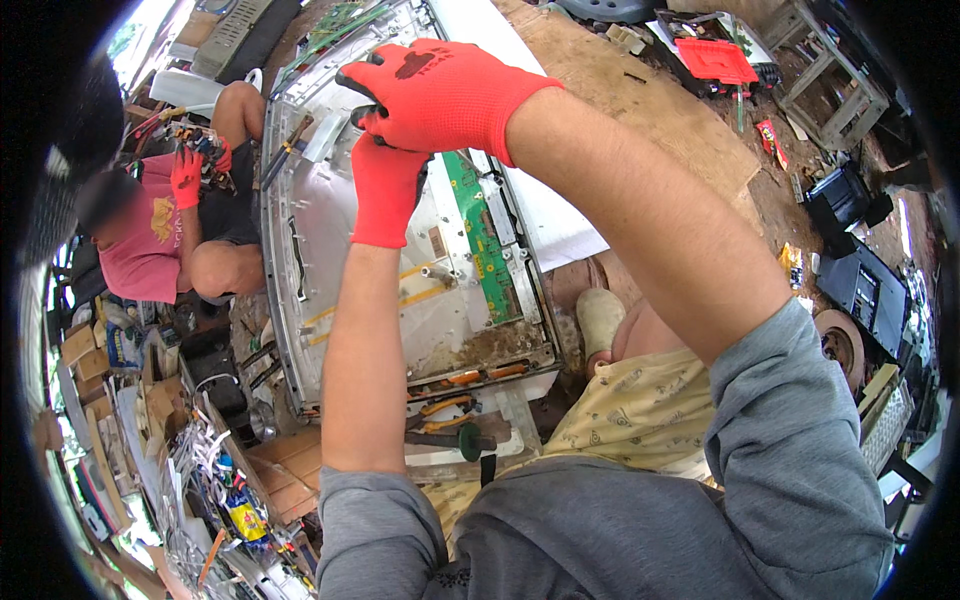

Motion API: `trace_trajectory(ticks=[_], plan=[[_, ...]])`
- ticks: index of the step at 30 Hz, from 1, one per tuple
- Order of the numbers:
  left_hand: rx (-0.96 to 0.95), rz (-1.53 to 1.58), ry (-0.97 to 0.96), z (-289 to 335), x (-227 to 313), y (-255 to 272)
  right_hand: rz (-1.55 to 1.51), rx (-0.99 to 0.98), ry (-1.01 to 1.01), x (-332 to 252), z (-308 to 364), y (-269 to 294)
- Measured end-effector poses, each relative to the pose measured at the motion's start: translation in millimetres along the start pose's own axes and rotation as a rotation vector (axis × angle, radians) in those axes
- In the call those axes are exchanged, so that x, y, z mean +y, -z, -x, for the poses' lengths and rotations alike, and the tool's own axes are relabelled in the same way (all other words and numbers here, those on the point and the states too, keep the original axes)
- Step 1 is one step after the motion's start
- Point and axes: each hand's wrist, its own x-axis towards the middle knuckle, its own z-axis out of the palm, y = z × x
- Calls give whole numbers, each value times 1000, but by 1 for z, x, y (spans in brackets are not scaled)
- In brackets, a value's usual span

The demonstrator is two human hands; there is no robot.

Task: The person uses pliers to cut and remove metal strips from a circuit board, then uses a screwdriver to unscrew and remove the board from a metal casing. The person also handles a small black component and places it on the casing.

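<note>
Both my hands wear red gloves with black fingertips and meet above a large opened flat-screen panel [370, 285]. My right hand [440, 95] lies across the top of my left hand [388, 195], its fingers bent and the upper fingertips slightly apart. Whatever those fingers may grip is hidden. The fingers of my left hand disappear behind the right one. Beneath them, a long green circuit board [480, 245] runs along the panel's right side, beside metal strips. Brown dirt covers the panel's near right corner. A dark-handled tool [285, 152] rests at its left edge.
Orange-handled pliers [445, 412] and a tool with a green disc [468, 441] lie near me. A person [150, 235] in a pink shirt and red gloves sits left. Wooden board [620, 90], red tray [717, 60] and black casing [868, 300] are right; scrap wires [205, 470] lower left.
</note>
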Motion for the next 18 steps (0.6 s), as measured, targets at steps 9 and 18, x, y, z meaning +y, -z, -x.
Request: trace_trajectory(ticks=[9, 18], plan=[[-134, -24, 130, -4, 13, -1, -129, 48, 94, 16, -8, -6], [-8, -676, -314, -8, -2, -12, -139, -73, 52, 9, -5, 4]])
